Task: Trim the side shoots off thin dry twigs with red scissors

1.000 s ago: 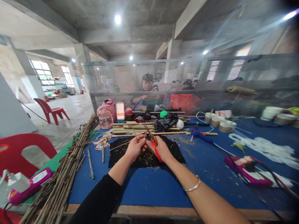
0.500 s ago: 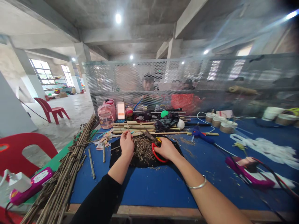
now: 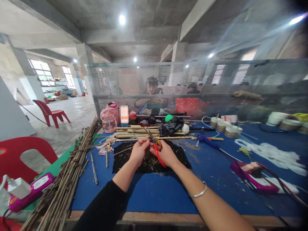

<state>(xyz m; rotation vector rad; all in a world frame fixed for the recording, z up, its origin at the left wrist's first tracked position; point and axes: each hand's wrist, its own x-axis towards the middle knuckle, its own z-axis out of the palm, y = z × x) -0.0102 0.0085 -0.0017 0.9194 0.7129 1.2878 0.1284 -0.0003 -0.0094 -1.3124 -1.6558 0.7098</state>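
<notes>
My left hand (image 3: 140, 151) is closed in a pinch at the middle of the table. A thin twig (image 3: 136, 136) sticks up from its fingertips. In my right hand (image 3: 166, 153) is a pair of scissors (image 3: 157, 154) with red handles, its blades pointing up and away. The two hands meet, fingertips close together, over a black cloth (image 3: 180, 157). Short brown plant bits (image 3: 152, 165) lie scattered on the cloth; my hands hide part of them. Another thin stick (image 3: 122, 150) rests across the cloth's left side.
A bundle of long dry stalks (image 3: 69, 170) lies along the left edge. Bamboo sticks (image 3: 137, 136), a pink bottle (image 3: 109, 120) and a white ball (image 3: 185, 128) are at the back. A blue glue gun (image 3: 207, 141), tubs (image 3: 233, 131) and a purple power strip (image 3: 252, 179) stand rightward. A mesh partition (image 3: 134, 80) rises behind.
My left hand has moved right and my right hand slightly left, so they now meet over the cloth. The scissors have turned more upright. Less of the brown pile shows.
</notes>
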